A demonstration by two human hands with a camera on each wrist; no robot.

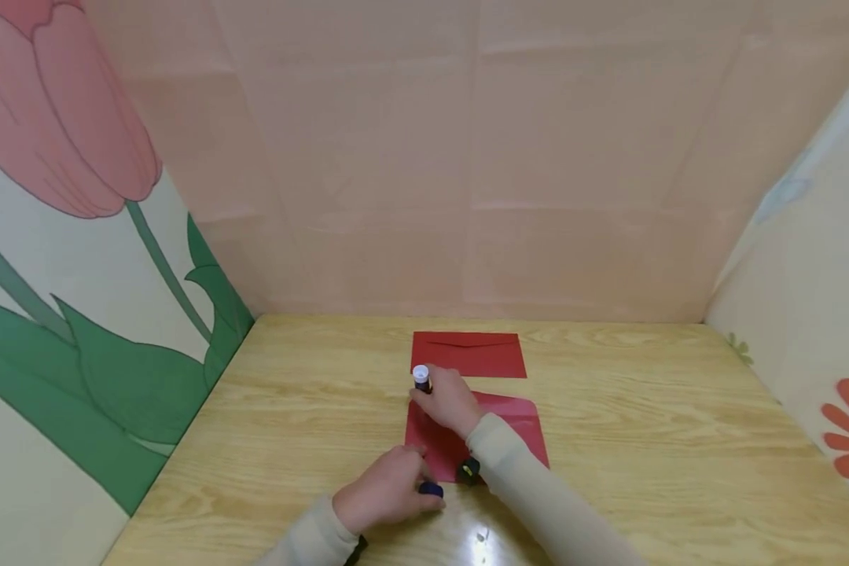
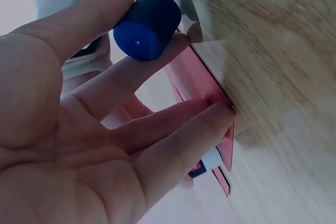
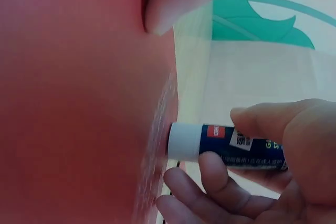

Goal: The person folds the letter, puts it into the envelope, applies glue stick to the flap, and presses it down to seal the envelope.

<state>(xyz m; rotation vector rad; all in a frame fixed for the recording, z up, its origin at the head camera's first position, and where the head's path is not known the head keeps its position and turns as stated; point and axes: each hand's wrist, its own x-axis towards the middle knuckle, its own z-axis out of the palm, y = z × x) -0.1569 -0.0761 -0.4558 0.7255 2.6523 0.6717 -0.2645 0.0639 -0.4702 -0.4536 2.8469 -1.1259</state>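
Note:
My right hand (image 1: pixel 453 399) grips a glue stick (image 3: pixel 244 146), its white end down at the edge of a red envelope (image 1: pixel 527 428) with its flap spread out. In the right wrist view, whitish glue streaks (image 3: pixel 157 135) run along that edge. Another white end of the stick points up in the head view. My left hand (image 1: pixel 389 489) pinches a dark blue cap (image 2: pixel 147 25) between thumb and index finger at the envelope's near edge. Its other fingers (image 2: pixel 178 145) reach to the envelope's edge.
A second red envelope (image 1: pixel 470 358) lies flat just beyond the first on the wooden table (image 1: pixel 644 424). A pinkish backdrop stands behind the table, with flower-printed panels on both sides.

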